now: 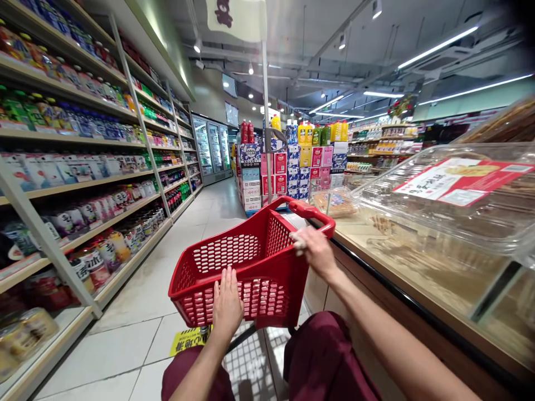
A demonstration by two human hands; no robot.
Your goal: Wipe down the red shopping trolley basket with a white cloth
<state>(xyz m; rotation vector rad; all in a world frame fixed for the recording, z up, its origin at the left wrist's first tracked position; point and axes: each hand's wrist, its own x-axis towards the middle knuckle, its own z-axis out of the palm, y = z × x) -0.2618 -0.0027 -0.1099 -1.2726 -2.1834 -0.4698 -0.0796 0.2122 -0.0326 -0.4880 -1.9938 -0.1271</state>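
A red plastic shopping cart (251,273) with perforated sides stands right in front of my legs, turned sideways, its handle (311,211) at the upper right. My left hand (228,306) lies against the near side of the basket, fingers straight and pointing up. Near the handle, my right hand (316,252) has its fingers curled over the rim at the cart's right end; the fingertips are slightly blurred. No goods show inside the visible part of the basket. A pole with a pale bear-print flag (240,19) rises behind the cart.
Drink shelves (83,133) line the left side. On the right runs a display counter (388,278) with clear plastic food boxes (455,184). Stacked drink cartons (292,172) stand ahead, glass-door fridges (213,142) beyond. A yellow floor sign (184,341) lies beneath the cart.
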